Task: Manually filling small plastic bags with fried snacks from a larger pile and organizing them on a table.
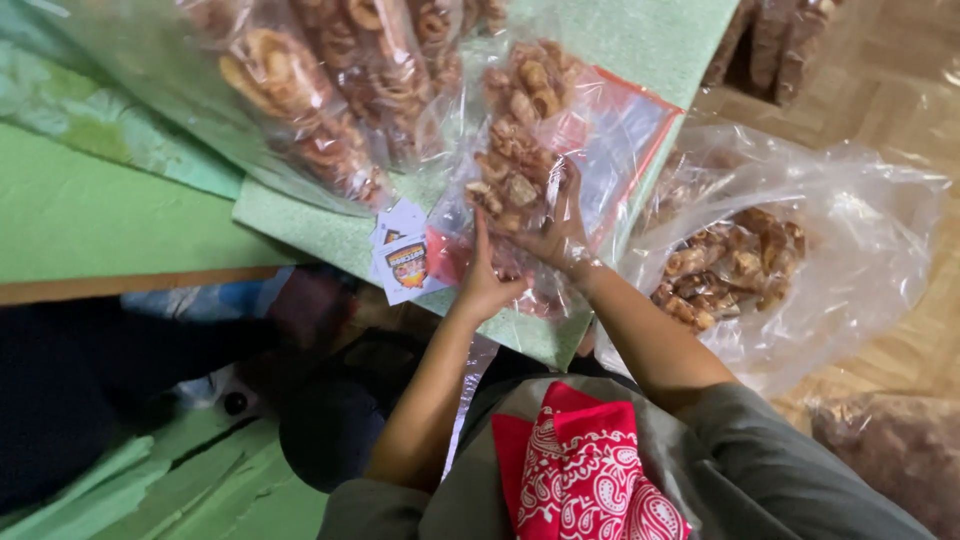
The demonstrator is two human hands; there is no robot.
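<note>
A clear zip bag (545, 150) of fried snacks, lying on the green table (300, 215), is being pressed flat. It is held by the left hand (484, 283) at its near edge, fingers closed on the plastic, while the right hand (556, 228) lies on it with fingers spread. Judging by this, a firm run along the red seal strip is called for.

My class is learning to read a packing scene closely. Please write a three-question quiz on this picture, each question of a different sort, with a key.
1. True or false: both hands, the left hand and the right hand, are on the clear snack bag lying on the green table.
2. Multiple choice: what lies beside that bag, left of the left hand? A) scissors B) small printed labels C) a spoon
3. Fill in: the cloth at the person's chest is a ___ patterned bandana.

Key: 1 true; 2 B; 3 red
</note>
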